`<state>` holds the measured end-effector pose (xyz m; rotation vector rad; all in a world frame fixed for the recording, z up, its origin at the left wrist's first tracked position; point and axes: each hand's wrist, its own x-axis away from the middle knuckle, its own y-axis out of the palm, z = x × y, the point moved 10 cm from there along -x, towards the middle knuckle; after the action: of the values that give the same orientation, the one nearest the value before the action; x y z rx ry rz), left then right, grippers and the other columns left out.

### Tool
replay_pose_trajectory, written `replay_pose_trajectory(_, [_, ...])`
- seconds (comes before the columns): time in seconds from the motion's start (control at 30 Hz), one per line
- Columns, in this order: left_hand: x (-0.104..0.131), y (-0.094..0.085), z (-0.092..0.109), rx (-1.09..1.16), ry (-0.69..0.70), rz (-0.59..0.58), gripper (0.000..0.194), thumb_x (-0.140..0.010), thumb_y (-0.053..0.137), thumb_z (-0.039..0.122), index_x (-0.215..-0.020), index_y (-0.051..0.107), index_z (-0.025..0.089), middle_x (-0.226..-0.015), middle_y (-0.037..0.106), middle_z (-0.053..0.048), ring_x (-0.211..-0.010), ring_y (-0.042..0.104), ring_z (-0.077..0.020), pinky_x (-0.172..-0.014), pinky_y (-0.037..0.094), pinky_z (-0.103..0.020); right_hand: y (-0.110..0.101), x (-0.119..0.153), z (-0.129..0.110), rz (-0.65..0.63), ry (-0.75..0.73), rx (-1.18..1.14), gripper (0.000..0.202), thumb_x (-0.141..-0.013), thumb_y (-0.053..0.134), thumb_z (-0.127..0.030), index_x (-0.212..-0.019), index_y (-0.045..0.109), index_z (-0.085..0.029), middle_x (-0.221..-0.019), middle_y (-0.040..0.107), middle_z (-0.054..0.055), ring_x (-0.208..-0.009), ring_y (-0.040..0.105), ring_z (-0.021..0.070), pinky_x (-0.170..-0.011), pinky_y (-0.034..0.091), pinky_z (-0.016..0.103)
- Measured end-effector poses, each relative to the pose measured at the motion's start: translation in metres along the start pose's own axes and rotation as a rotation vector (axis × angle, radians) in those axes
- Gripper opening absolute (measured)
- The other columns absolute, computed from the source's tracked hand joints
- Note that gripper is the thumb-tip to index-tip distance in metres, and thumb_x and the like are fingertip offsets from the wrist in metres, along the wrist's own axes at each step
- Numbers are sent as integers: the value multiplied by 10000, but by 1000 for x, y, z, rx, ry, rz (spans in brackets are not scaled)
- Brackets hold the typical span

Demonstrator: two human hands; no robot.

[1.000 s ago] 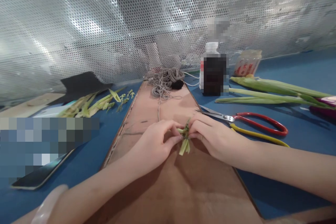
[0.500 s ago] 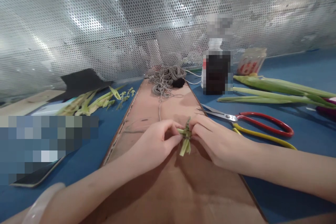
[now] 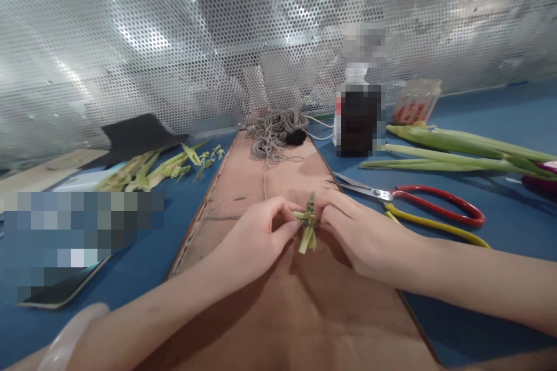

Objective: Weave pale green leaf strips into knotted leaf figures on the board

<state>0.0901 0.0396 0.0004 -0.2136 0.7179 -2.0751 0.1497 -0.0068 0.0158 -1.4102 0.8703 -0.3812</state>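
Note:
Between my two hands is a small cross-shaped piece of green plant stems (image 3: 308,232), with a grey cord seemingly wound round its middle. My left hand (image 3: 267,229) pinches its left end between thumb and forefinger. On the other side my right hand (image 3: 348,223) closes its fingers on the right end, hiding that part. A grey cord (image 3: 264,182) runs down the cardboard (image 3: 278,324) from a tangled heap of cord (image 3: 278,130) at the far end, passing behind my left hand.
Scissors (image 3: 383,194) with red and yellow handles lie to the right. Behind them are long green stalks (image 3: 456,142), a dark bottle (image 3: 359,122) and a clear cup (image 3: 416,101). Cut plant pieces (image 3: 161,171) and a blurred-out flat device (image 3: 65,295) lie left. A perforated metal screen (image 3: 217,29) stands behind.
The piece of stems has shifted very slightly, its lower end a little higher and to the right. Both hands keep their hold; everything else lies as before.

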Motion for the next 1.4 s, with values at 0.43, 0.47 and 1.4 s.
replay_pose_trajectory(0.43, [-4,-16,3,-178,4,69,115,-774,523,266,-728,593,186,-1078,538,-28,-1025,483,-209,-922,324,-392,9,-1,-2,-37,-67,143,112,-726,442,-69,-762,537,-117,-830,461,106,-765,413,197,-644,429,343])
replay_pose_trajectory(0.47, [-4,-15,3,-172,1,69,113,-773,524,265,-732,595,187,-1085,535,-27,-1029,482,-208,-928,319,-385,9,-1,-3,-35,-76,147,111,-736,438,-71,-755,538,-116,-834,463,107,-766,415,195,-645,430,341])
replay_pose_trajectory(1.4, [0,-8,-5,137,-141,14,128,-727,561,268,-779,614,164,-755,640,-15,-657,568,-130,-578,421,-218,-10,-2,-9,78,-109,-49,192,-825,371,-72,-706,513,-124,-853,479,105,-872,408,200,-745,411,362])
